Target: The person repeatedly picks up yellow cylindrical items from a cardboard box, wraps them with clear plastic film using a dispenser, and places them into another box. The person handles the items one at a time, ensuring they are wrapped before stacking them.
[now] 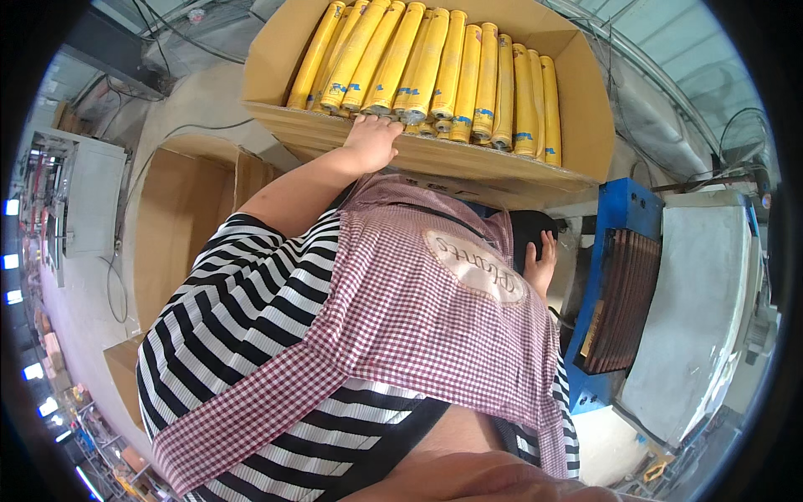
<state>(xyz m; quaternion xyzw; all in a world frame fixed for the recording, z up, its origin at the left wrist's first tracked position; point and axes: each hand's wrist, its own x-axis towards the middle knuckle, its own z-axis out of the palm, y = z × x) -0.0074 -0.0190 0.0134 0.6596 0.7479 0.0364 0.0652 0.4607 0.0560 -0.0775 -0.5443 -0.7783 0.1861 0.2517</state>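
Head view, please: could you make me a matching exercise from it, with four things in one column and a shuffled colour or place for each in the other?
Things:
1. Tubes
2. Apron
3. Left hand
4. Right hand

Colours and places:
A. At the near rim of the cardboard box
B. Red-and-white checks
C. Between the apron and the blue frame
D. Yellow with blue marks

Right pairs: 1-D, 2-B, 3-A, 4-C
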